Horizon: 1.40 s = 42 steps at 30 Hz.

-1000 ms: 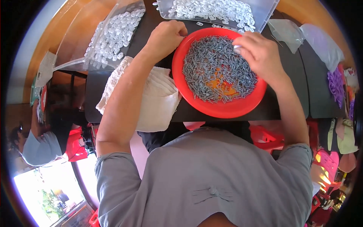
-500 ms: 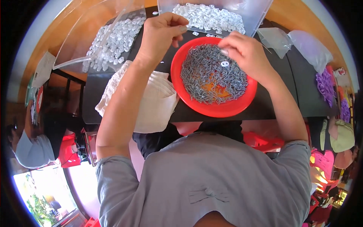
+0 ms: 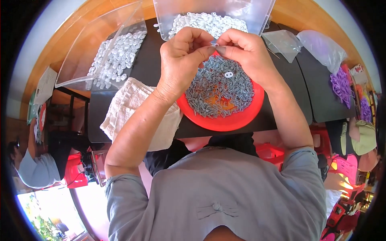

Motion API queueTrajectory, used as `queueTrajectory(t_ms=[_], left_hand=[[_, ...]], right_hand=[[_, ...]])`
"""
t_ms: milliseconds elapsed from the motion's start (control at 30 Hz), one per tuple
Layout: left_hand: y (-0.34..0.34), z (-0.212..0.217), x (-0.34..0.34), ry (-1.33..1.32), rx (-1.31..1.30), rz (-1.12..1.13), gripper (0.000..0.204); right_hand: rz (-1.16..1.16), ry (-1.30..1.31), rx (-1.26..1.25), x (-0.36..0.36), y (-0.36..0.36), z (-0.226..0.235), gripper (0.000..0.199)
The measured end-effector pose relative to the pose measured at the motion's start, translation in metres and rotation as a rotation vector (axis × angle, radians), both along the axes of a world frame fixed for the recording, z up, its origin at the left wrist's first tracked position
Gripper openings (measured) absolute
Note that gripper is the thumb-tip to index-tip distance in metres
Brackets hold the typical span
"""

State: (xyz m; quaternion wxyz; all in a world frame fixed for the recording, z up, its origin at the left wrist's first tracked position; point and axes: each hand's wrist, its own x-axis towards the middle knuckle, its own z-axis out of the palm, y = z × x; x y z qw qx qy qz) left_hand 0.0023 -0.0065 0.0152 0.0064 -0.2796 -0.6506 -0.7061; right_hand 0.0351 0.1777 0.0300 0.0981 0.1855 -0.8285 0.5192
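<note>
Head view, both hands [image 3: 213, 50] pinching a tiny part together, above red plate [image 3: 241, 120] of grey screws [image 3: 221, 88]

L hand [image 3: 183, 60] – fingers pinched | R hand [image 3: 243, 50] – pinched, tips touching

Clear plastic bags: two crumpled ones [image 3: 299, 42] at the worktop's far right. White paper sheet [image 3: 44, 85] lies off the worktop's left edge, green-edged card [image 3: 31, 107] beside it. No screens visible.
</note>
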Motion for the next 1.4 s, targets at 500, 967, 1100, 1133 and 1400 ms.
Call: queueTrajectory(t_ms=[500,967,1100,1133,1400], left_hand=[[0.0,-0.02,-0.011,0.879,-0.358,0.271,0.017],[-0.002,-0.02,-0.004,-0.465,0.087,-0.131,0.016],[-0.006,-0.018,-0.007,-0.39,-0.046,-0.133,0.017],[-0.007,-0.02,-0.008,-0.393,-0.042,-0.132,0.017],[-0.014,-0.03,-0.022,-0.437,0.037,-0.086,0.016]], right_hand=[[0.0,-0.314,-0.399,0.001,-0.005,-0.014,0.015],[-0.056,-0.088,-0.08,-0.002,-0.008,-0.021,0.008],[-0.019,-0.034,0.03,-0.006,0.002,-0.023,0.007],[0.0,-0.037,0.064,-0.007,0.002,-0.023,0.007],[-0.179,0.086,0.752,-0.005,0.02,-0.015,0.009]])
